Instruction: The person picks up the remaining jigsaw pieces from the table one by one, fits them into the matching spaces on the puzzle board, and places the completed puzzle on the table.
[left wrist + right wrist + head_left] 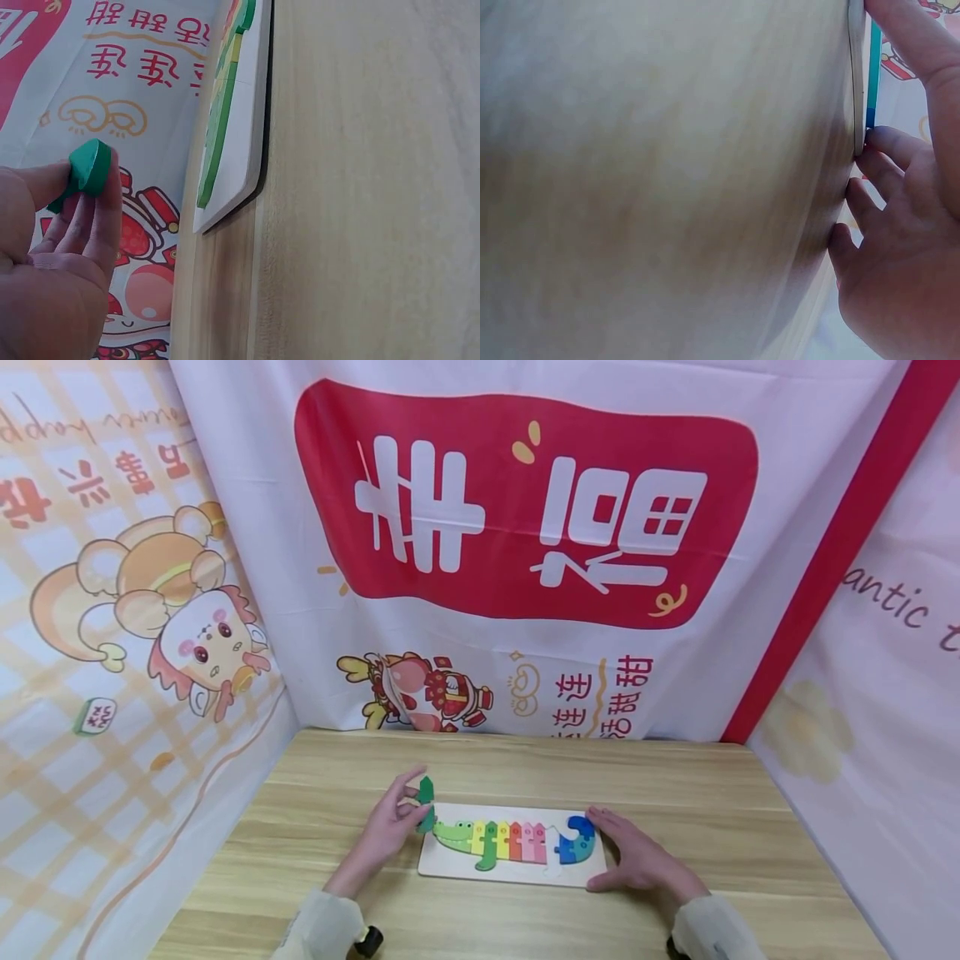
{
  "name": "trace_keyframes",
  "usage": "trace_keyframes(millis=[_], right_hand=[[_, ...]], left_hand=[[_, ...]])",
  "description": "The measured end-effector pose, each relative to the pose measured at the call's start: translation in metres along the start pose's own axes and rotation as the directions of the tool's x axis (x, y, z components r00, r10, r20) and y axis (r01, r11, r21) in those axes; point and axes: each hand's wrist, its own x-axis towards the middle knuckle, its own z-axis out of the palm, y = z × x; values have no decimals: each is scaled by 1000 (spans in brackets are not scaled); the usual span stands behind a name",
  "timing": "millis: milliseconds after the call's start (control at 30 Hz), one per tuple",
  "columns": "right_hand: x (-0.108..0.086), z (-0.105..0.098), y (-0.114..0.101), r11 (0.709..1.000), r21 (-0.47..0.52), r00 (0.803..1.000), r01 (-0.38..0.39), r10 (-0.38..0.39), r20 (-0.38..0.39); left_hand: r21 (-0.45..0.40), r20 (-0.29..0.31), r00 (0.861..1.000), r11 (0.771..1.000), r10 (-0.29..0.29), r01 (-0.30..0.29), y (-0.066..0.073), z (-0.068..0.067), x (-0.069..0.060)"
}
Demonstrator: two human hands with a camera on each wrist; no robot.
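Observation:
My left hand (pixel 393 814) pinches a green wooden puzzle piece (pixel 426 790) between thumb and fingers, raised above the left end of a pale puzzle board (pixel 442 865). Up close in the left wrist view, that green piece (pixel 92 166) is held clear of the board (pixel 244 150). On the board lies a crocodile puzzle with a light green head (pixel 454 832), yellow, red and pink body pieces and a blue tail (pixel 577 847). A pale gap shows between pink and blue. My right hand (pixel 637 853) spreads along the board's right end, thumb and fingers touching its edge.
The board lies on a wood-grain table (pixel 360 768). Behind it hangs a white cloth (pixel 255 527) with a red printed panel; patterned cloths (pixel 67 710) flank both sides. A black band (pixel 369 941) sits at the left wrist.

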Motion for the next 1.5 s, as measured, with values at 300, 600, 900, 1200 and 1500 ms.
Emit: trace_keyframes(millis=[300, 600, 900, 1200, 1500], right_hand=[[2, 0, 1, 1000, 7, 1000, -1, 1, 3], [1, 0, 0, 1000, 15, 1000, -7, 7, 3], [1, 1, 1, 1000, 12, 1000, -21, 21, 4], [0, -2, -2, 1000, 10, 1000, -19, 19, -2], [1, 0, -1, 1000, 10, 1000, -25, 25, -2]], left_hand=[[-83, 72, 992, 991, -99, 105, 3, 4, -2], [-84, 101, 987, 988, -121, 130, 3, 5, -2], [-6, 64, 986, 988, -154, 154, 7, 5, -3], [56, 65, 988, 989, -141, 138, 7, 7, -1], [148, 68, 997, 988, -42, 31, 9, 12, -6]])
